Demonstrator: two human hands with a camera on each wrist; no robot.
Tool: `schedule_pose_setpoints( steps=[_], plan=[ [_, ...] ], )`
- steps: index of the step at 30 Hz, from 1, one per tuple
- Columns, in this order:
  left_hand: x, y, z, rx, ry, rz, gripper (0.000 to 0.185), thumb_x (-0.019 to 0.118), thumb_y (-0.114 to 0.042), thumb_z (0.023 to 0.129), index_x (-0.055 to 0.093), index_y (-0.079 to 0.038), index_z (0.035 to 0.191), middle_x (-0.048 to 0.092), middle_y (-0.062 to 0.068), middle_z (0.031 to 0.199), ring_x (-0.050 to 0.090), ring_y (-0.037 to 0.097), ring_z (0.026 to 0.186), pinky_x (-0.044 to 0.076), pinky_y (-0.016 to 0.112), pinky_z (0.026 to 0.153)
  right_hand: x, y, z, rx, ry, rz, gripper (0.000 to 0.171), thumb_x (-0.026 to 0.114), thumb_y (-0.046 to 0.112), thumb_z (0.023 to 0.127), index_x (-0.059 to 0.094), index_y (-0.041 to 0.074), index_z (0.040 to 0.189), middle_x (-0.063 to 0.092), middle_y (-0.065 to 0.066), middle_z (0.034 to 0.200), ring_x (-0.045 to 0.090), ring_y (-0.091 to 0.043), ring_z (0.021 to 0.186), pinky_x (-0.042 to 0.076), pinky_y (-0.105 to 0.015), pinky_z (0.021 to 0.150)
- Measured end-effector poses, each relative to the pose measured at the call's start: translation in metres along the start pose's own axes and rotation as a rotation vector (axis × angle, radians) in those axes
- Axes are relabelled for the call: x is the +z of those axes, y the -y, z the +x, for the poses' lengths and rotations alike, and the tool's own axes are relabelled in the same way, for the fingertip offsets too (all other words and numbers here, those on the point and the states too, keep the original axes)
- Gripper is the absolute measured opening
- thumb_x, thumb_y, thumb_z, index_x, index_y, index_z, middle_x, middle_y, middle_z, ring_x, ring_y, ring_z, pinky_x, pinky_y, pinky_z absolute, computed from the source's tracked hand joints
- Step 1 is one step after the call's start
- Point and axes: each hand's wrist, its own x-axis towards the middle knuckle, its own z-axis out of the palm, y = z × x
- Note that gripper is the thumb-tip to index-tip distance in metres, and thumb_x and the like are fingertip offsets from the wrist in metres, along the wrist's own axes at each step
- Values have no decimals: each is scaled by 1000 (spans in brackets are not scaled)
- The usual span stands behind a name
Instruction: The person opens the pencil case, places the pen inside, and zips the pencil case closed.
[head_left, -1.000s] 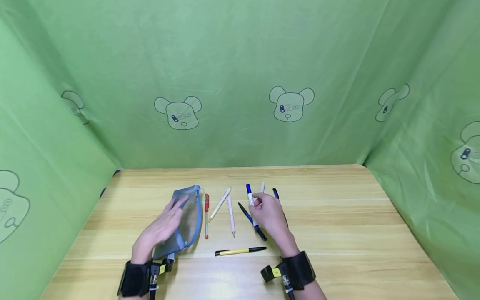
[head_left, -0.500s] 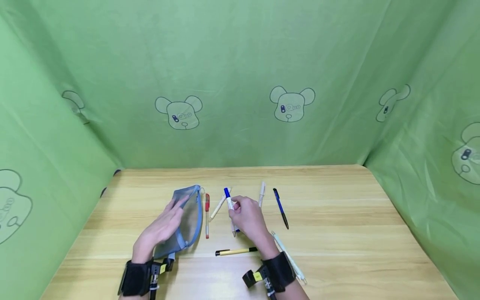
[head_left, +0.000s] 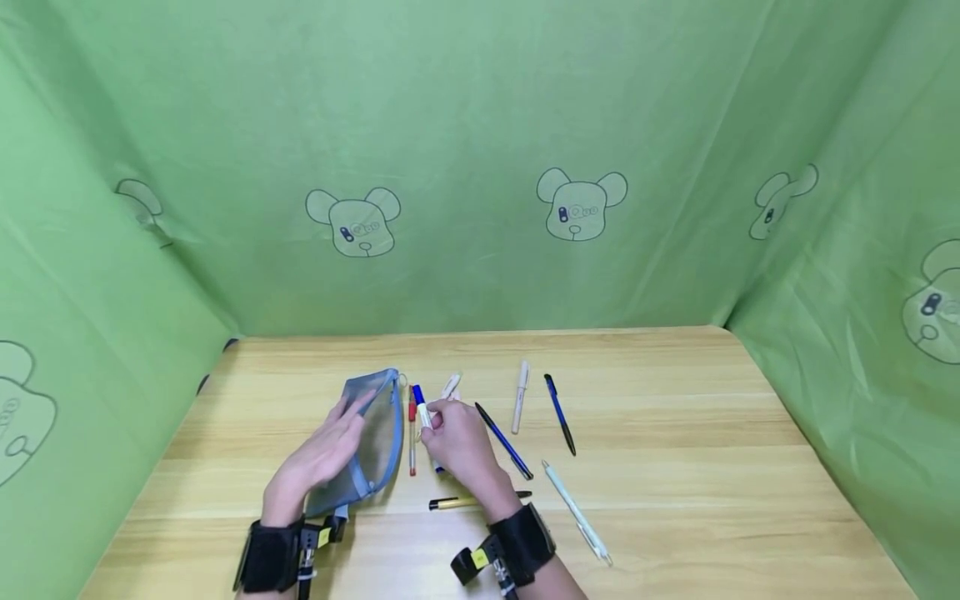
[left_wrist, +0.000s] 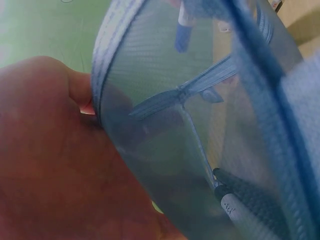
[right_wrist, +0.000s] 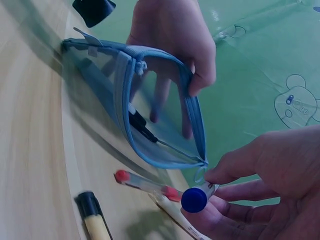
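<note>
My left hand (head_left: 339, 429) grips a blue mesh pencil pouch (head_left: 379, 440) by its upper rim and holds its mouth agape; in the right wrist view the fingers (right_wrist: 172, 75) show through the mesh of the pouch (right_wrist: 107, 100). A dark pen (left_wrist: 240, 202) lies inside the pouch (left_wrist: 165, 165). My right hand (head_left: 444, 423) pinches a white marker with a blue cap (head_left: 421, 406), its cap (right_wrist: 194, 199) right at the pouch's mouth. A red pen (head_left: 412, 437) lies between pouch and marker.
Several pens lie on the wooden table (head_left: 675, 467): a yellow and black pen (head_left: 459, 502), a blue pen (head_left: 505, 443), a white pen (head_left: 519, 397), a dark blue pen (head_left: 559, 413), a pale pen (head_left: 576, 512). Green cloth walls (head_left: 480, 125) close three sides.
My right hand has carried the blue-capped marker leftward from the middle of the pens to the pouch's mouth. The left hand and pouch have stayed put.
</note>
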Motion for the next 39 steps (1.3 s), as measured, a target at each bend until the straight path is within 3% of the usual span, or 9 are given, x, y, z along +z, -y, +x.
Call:
schedule_pose_setpoints(
  steps=[9, 15, 20, 26, 33, 39],
  plan=[
    [0, 2, 0, 35, -15, 23, 57, 13, -25, 112, 16, 0, 163, 12, 30, 166, 3, 53, 151, 11, 71, 117, 18, 13, 6, 1, 22, 14, 35, 76, 3, 84, 74, -1, 119, 63, 6, 76, 55, -3, 65, 49, -19, 60],
    [-1, 3, -1, 4, -5, 8, 58, 10, -28, 111, 14, -5, 164, 9, 27, 168, 0, 51, 152, 8, 73, 116, 28, 24, 11, 44, 56, 49, 13, 75, 2, 85, 76, 3, 98, 54, 7, 67, 50, -6, 58, 45, -19, 52],
    [-1, 3, -3, 4, -1, 6, 58, 11, -27, 111, 13, -4, 164, 9, 26, 168, 0, 52, 152, 8, 74, 115, 36, 28, 13, 106, 100, 82, 6, 74, 3, 87, 74, 6, 92, 53, 6, 65, 50, -8, 55, 46, -20, 47],
    [-1, 3, -3, -3, 4, 3, 58, 11, -27, 111, 13, -3, 164, 9, 24, 168, -1, 51, 152, 6, 72, 117, 40, 35, 15, 112, 81, 124, 28, 74, 1, 87, 74, -1, 115, 58, 4, 71, 53, -7, 56, 49, -19, 48],
    [-2, 4, -5, -30, 11, -6, 58, 12, -28, 111, 13, -6, 165, 6, 28, 168, -1, 50, 153, 8, 74, 115, 44, 42, 15, 55, 67, 119, 36, 69, -7, 84, 72, -4, 120, 66, 2, 81, 58, -4, 68, 52, -14, 63],
    [-2, 3, -5, -21, 6, -23, 58, 10, -28, 111, 13, -5, 165, 5, 30, 167, -2, 51, 153, 7, 74, 115, 39, 38, 13, 22, 70, 129, 31, 68, -7, 87, 73, -3, 117, 68, 0, 84, 59, -5, 71, 53, -13, 65]
  ],
)
